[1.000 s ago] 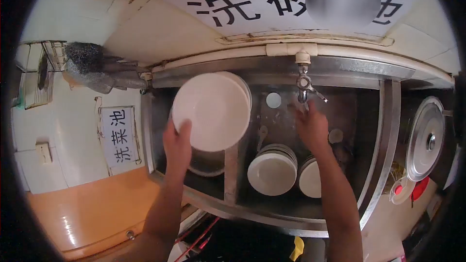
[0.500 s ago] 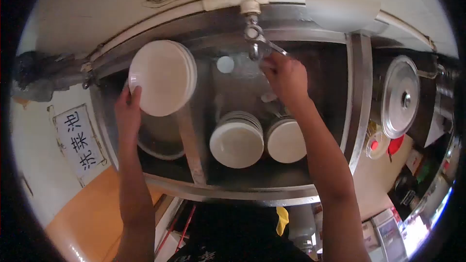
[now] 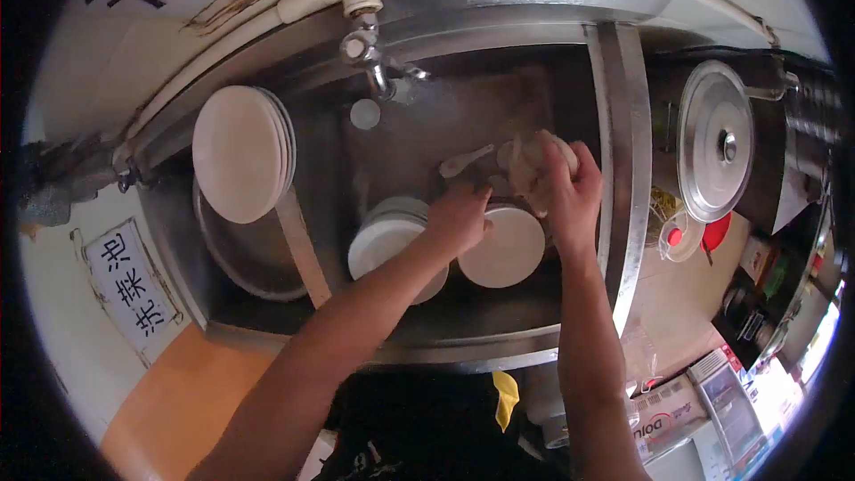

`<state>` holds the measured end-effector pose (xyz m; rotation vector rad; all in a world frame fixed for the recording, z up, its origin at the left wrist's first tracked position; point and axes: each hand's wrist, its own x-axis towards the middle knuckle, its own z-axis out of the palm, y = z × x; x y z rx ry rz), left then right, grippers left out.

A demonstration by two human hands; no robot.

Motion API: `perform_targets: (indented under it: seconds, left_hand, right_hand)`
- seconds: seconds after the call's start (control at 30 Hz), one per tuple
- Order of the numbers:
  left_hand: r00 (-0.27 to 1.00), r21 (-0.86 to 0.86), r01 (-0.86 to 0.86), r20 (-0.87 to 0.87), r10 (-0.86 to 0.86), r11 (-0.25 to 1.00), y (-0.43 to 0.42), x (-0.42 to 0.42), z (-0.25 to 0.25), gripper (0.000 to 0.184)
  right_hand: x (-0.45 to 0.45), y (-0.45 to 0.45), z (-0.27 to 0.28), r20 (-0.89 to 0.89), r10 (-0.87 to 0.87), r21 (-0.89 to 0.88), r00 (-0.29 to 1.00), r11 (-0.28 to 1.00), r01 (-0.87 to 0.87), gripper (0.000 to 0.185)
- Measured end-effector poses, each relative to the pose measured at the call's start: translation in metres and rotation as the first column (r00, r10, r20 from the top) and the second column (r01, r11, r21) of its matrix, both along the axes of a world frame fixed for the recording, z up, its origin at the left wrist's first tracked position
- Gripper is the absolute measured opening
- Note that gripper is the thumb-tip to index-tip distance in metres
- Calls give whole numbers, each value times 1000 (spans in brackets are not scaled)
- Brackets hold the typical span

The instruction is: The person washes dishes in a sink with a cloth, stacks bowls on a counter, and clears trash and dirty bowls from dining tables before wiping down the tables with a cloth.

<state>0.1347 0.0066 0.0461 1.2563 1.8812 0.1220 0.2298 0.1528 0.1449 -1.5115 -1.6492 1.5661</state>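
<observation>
My right hand [image 3: 573, 191] is closed around a crumpled beige cloth [image 3: 527, 169] near the sink's right side. My left hand [image 3: 459, 218] has its fingers curled at the back edge of a stack of white bowls [image 3: 503, 249]; whatever they grip is hidden. My left wrist passes over a second bowl stack [image 3: 383, 245], partly covering it. A white spoon [image 3: 465, 161] lies just beyond my left fingers. Another stack, of white plates [image 3: 239, 156], rests on the left of the sink, with no hand touching it.
The metal sink [image 3: 614, 125] has a faucet [image 3: 378, 71] at the back and a small white disc [image 3: 364, 114] below it. A divider strip [image 3: 301, 249] stands beside a round pan [image 3: 232, 254] on the left. A metal lid [image 3: 717, 142] is at the right.
My left hand has let go of the plates and moved right to the bowls. My right hand has left the faucet lever and now grips the cloth. The view has shifted right.
</observation>
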Motion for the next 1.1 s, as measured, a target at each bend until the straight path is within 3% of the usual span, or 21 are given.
perform_targets:
  seconds: [0.03, 0.1, 0.23, 0.33, 0.4, 0.47, 0.63, 0.7, 0.73, 0.8, 0.83, 0.87, 0.93, 0.97, 1.0, 1.03, 1.07, 1.1]
  left_hand:
    - [1000, 3, 9, -1, -9, 1000, 9, 1, -11, 55]
    - [986, -200, 161, 84, -146, 967, 22, 3, -21, 49]
    - [978, -201, 207, 81, -195, 957, 24, -11, -35, 47]
    - [988, -207, 103, 134, -76, 973, 18, -28, -63, 45]
    - [971, -95, -82, 216, 101, 992, 12, -45, -76, 47]
    - [966, -94, -118, 218, 136, 988, 17, -63, -84, 47]
    - [944, -104, -264, 177, 279, 959, 36, -122, -65, 51]
    - [940, 121, -296, -139, 312, 947, 34, -140, -65, 46]
    - [939, 123, -296, -142, 312, 947, 33, -150, -65, 46]
    - [954, 157, -110, -262, 149, 982, 39, -165, -47, 39]
    - [950, 56, -58, -302, 73, 997, 40, -168, -32, 33]
    - [950, 60, -56, -304, 72, 997, 36, -172, -36, 33]
    - [848, 6, -95, -523, 84, 995, 29, -178, -45, 30]
    - [848, 10, -91, -524, 83, 996, 28, -173, -33, 30]
    - [867, 132, -230, -422, 265, 964, 28, -165, -9, 31]
    - [853, 234, -371, -296, 429, 899, 25, -157, 13, 33]
    - [857, 237, -362, -295, 422, 901, 20, -151, 27, 33]
    - [834, 253, -475, -176, 523, 843, 15, -145, 39, 39]
  right_hand:
    - [8, -1, 5, 29, -18, -40, 999, 999, 20, 24]
    - [24, -5, 10, 50, -37, -34, 998, 999, 39, 25]
    - [40, -7, 13, 8, -139, -75, 990, 987, 139, 27]
    - [48, -6, 9, -26, -166, -60, 986, 985, 164, 25]
    - [52, -5, 6, -38, -168, -42, 985, 985, 167, 24]
    - [53, -2, 6, -9, -146, 40, 989, 988, 146, 23]
    - [47, -1, 14, -64, -160, 21, 985, 987, 162, 20]
    - [44, -2, 11, -96, -169, -7, 981, 986, 169, 19]
    - [42, -4, 4, -114, -140, 28, 984, 989, 144, 17]
    - [32, -7, 5, -138, -104, 65, 985, 991, 113, 18]
    - [21, -11, 11, -176, -116, -11, 978, 993, 115, 18]
    - [12, -13, 15, -211, -133, -87, 969, 989, 117, 18]
    - [-2, -19, 2, -262, -60, -95, 963, 995, 36, 19]
    - [-13, -23, 3, -283, -46, -151, 958, 988, 3, 19]
    - [-27, -27, 5, -305, -36, -205, 952, 978, -29, 19]
    - [-43, -33, -5, -364, 25, -76, 931, 996, -56, 21]
    - [-58, -42, -16, -411, 90, 54, 907, 996, -74, 22]
    - [-73, -49, -16, -456, 72, -64, 887, 992, -113, 23]
